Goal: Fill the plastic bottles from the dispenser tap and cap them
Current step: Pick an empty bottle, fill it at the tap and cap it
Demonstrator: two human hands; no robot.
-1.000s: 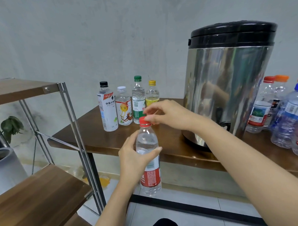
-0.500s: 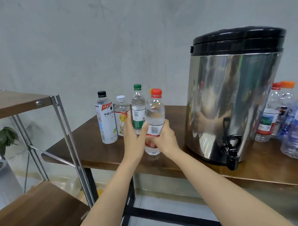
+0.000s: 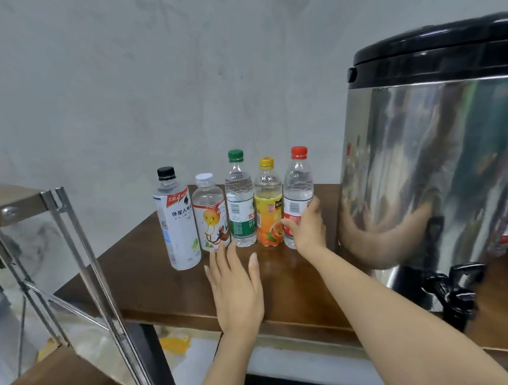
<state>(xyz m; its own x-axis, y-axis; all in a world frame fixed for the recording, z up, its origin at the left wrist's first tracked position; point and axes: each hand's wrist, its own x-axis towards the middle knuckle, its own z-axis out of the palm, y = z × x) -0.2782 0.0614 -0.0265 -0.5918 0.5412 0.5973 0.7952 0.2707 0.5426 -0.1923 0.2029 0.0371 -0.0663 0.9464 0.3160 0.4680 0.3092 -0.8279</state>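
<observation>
At frame centre, the red-capped bottle [image 3: 298, 187] is stood on the table [image 3: 151, 272], closing the capped row [image 3: 239, 210], seemingly to keep finished bottles together. The right hand [image 3: 306, 229] has its grip curled round it, and the left hand [image 3: 236, 283] is spread, with nothing held.

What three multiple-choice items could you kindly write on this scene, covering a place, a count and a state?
1. Where does the red-capped bottle stand? A. at the right end of the row, beside the dispenser; B. on the shelf; C. under the tap.
2. How many bottles stand in the row on the table? A. three; B. five; C. seven.
3. What state is the left hand in? A. gripping a cap; B. open, holding nothing; C. turning a tap.
Answers: 1 A, it stands right of the yellow-capped bottle, with the right hand gripping it. 2 B, the caps are black, white, green, yellow and red. 3 B, its fingers are straight with nothing in them.
</observation>
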